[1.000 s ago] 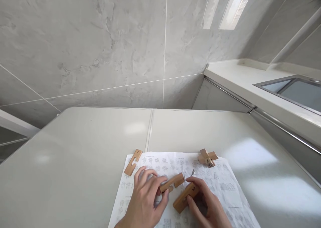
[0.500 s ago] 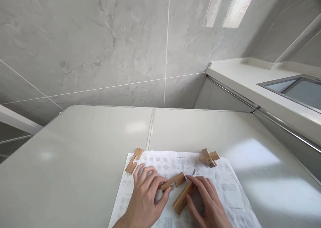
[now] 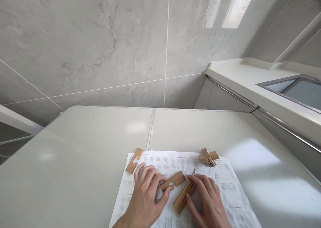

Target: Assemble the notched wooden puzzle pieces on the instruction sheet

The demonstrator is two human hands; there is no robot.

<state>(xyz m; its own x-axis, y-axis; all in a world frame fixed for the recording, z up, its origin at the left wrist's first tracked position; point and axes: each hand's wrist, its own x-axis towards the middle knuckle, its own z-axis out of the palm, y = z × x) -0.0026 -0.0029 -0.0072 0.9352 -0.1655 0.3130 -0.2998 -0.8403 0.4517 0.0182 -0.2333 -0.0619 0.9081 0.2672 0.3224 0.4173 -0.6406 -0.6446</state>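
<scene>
Notched wooden piece (image 3: 179, 178) sits at lower centre of the frame, slanting from lower left to upper right, its cut-out opening towards the lower right. Its lower-left end is clamped between the thumb and forefinger of the left hand (image 3: 148, 192), while its upper-right end points free, towards the fingertips of the right hand (image 3: 207, 201). Just below and to the right lies a numbered block (image 3: 182, 199), marked 2 near its upper end; the right hand has its fingers closed on it, thumb on the near side and forefinger by the top. The block's long axis leans the same way but stands steeper, so the two run at a shallow angle, drawing nearest at their upper ends; whether they touch there is too small to tell. Both are over a printed sheet (image 3: 232, 199) on the desk (image 3: 82, 167). Further up the frame, a loose notched bar (image 3: 130, 167) lies beyond the left hand, at the sheet's upper-left corner, and a crossed cluster (image 3: 208, 158) sits near its upper right, beyond the right hand; no fingers touch either.
</scene>
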